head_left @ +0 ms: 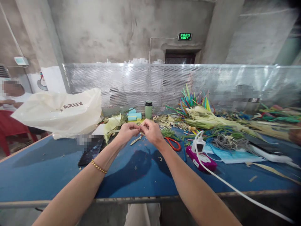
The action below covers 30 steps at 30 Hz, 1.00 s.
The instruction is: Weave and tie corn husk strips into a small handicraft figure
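My left hand (pixel 127 132) and my right hand (pixel 151 131) meet above the blue table (pixel 131 185), fingertips pinched together. Whatever small thing they hold is mostly hidden by the fingers; I cannot make it out. A dried corn husk (pixel 113 124) lies beyond my left hand. Below the fingertips, a pale husk scrap (pixel 135 140) rests on the table. Red-handled scissors (pixel 174 145) lie just right of my right hand, near a tangle of green cord (pixel 167 133).
A white bag (pixel 61 113) and a dark tablet (pixel 90 153) are at left. Behind my hands stands a green bottle (pixel 148 110). At right lie a purple power strip (pixel 201 159), husks (pixel 211 119) and a blue mask (pixel 231 154). Another person (pixel 14 91) sits far left.
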{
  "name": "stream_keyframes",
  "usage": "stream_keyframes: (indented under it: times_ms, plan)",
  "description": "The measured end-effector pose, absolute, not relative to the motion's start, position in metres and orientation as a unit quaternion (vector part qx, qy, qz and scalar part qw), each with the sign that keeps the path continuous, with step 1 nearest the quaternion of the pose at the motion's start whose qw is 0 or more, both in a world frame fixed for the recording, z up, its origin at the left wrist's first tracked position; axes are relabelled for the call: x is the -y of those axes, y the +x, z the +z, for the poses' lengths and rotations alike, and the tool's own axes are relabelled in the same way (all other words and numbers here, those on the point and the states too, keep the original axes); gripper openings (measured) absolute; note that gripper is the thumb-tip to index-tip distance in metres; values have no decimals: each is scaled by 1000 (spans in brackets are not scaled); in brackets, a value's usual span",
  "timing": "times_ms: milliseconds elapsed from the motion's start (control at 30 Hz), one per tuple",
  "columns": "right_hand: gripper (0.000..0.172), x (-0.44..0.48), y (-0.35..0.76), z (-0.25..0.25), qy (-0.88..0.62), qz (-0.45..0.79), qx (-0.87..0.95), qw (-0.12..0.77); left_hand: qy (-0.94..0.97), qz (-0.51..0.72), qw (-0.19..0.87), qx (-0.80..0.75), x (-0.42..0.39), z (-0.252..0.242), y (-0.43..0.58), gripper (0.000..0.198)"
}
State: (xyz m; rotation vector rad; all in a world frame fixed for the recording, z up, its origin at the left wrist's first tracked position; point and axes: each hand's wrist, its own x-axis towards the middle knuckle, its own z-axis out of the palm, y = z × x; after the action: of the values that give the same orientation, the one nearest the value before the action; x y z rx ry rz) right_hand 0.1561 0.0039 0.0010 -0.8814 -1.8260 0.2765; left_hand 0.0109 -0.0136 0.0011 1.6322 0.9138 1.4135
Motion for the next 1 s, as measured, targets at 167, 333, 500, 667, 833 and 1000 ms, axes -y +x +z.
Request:
stream_keyframes:
  times_ms: [167, 333, 500, 667, 833, 1000]
  plan:
    - [15, -6, 155, -1, -368, 113, 756, 529, 644, 556, 370, -373, 16, 3, 12, 2]
    - [15, -8, 155, -2, -369, 129, 745, 540, 648, 556, 360, -375, 17, 5, 12, 4]
    - [15, -9, 153, -4, -366, 159, 728, 557, 654, 558, 352, -370, 15, 4, 11, 4]
    - [16, -13, 155, -5, -352, 193, 732, 551, 649, 547, 387, -360, 11, 1, 8, 6]
    - [16, -18, 158, -6, -333, 195, 736, 555, 639, 516, 480, -309, 9, 0, 4, 15]
    - [15, -17, 158, -5, -342, 167, 748, 543, 607, 544, 477, -329, 9, -2, 8, 11]
